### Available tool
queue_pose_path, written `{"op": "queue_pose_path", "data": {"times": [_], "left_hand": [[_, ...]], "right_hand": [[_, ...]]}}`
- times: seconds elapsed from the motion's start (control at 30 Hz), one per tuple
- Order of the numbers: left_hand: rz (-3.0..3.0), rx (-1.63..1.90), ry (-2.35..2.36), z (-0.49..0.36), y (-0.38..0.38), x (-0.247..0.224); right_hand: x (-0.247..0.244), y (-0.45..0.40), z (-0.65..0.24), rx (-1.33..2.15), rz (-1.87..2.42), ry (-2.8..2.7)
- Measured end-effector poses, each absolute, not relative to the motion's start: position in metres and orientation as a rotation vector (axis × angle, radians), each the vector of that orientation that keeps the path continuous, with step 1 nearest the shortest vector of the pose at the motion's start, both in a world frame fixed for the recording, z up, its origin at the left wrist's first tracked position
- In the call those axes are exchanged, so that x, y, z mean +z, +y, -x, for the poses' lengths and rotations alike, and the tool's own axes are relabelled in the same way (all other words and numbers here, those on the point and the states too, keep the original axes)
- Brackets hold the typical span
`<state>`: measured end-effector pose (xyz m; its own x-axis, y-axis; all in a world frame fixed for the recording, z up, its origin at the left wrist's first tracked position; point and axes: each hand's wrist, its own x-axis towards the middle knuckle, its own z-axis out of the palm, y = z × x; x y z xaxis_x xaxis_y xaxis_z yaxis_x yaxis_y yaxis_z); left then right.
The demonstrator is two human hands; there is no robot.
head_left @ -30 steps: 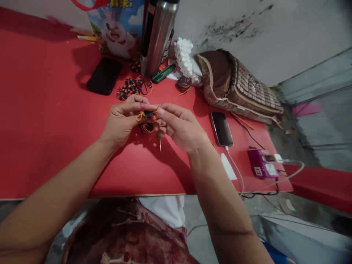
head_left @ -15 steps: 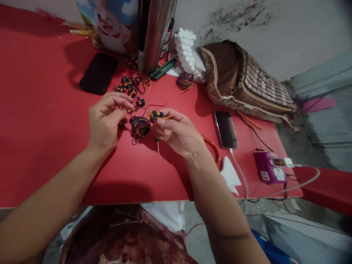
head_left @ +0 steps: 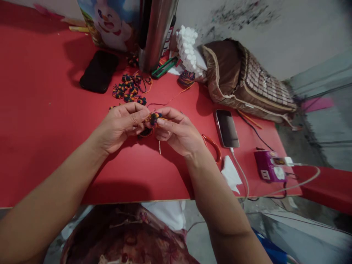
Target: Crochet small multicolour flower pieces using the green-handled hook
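Between my two hands is a small crocheted piece (head_left: pixel 154 119) in dark blue, green and orange yarn. My right hand (head_left: pixel 180 134) pinches it with thumb and fingertips. From under the same hand sticks the thin metal shaft of what looks like a crochet hook (head_left: pixel 160 147). My left hand (head_left: pixel 121 126) is closed, thumb against fingers, at the left edge of the piece; it seems to grip that edge. Partly covered by my left fingers, a ball of dark multicoloured yarn (head_left: pixel 145 133) lies on the red table (head_left: pixel 55 146).
Behind my hands lie several crocheted pieces (head_left: pixel 128 88), another yarn ball (head_left: pixel 186 78), a black phone (head_left: pixel 99 71), a green cutter (head_left: pixel 164 68) and a steel flask (head_left: pixel 158 33). To the right are an orange-red ring-shaped handle (head_left: pixel 213 146), a charging phone (head_left: pixel 227 128), a purple power adapter (head_left: pixel 265 165) and a brown bag (head_left: pixel 225 69).
My left hand has moved right and slightly down, from beside the yarn ball to the crocheted piece, and now partly covers the ball. My right hand has hardly moved.
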<state>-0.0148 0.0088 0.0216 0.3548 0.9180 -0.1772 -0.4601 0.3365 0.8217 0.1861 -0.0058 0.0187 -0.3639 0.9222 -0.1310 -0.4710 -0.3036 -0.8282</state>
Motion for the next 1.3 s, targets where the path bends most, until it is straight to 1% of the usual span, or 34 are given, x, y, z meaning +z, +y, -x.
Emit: {"op": "queue_pose_path", "data": {"times": [0.3, 0.57, 0.73, 0.87, 1.07, 1.3], "left_hand": [[-0.804, 0.958, 0.793, 0.018, 0.008, 0.025], [-0.867, 0.888, 0.767, 0.023, 0.009, 0.022], [-0.816, 0.847, 0.680, 0.026, 0.014, 0.018], [-0.805, 0.891, 0.620, 0.027, 0.017, 0.016], [-0.856, 0.889, 0.674, 0.026, 0.016, 0.016], [-0.912, 0.898, 0.747, 0.027, 0.014, 0.017]], "right_hand": [[0.011, -0.003, -0.185, 1.708, 0.911, -0.968], [0.017, -0.007, -0.189, 1.800, 0.959, -0.967], [0.017, -0.007, -0.186, 1.807, 0.869, -0.905], [0.017, -0.007, -0.184, 1.849, 0.820, -0.858], [0.019, -0.007, -0.184, 1.858, 0.813, -0.771], [0.017, -0.006, -0.184, 1.794, 0.864, -0.841]]}}
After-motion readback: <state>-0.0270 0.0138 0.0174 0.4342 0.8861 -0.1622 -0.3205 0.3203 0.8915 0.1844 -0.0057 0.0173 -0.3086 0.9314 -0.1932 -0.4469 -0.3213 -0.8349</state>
